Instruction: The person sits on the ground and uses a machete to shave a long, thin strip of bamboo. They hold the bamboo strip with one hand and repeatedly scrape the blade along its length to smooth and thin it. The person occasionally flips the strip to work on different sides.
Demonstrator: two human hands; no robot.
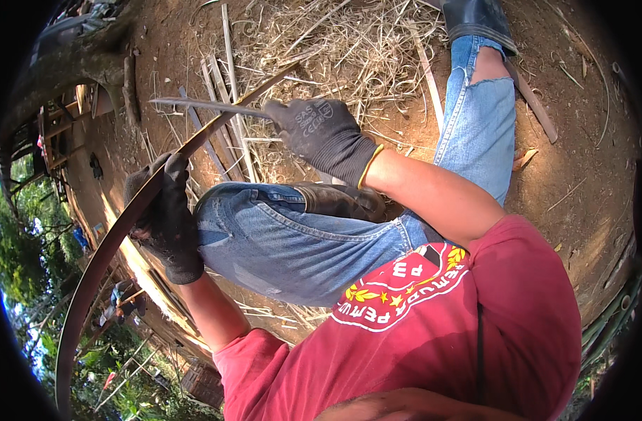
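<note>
Brown strip [109, 245] gripped in L hand [175, 228], R hand [315, 133] clenching knife [186, 103] across it; careful now, too much force cd poss. skid knife twd L hand!

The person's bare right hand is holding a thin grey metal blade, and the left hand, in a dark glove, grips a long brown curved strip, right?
Not quite: the right hand isn't bare. The head view shows it in a dark grey glove with a yellow-edged cuff. It does hold the thin grey metal blade, and the dark-gloved left hand grips the long brown curved strip.
</note>
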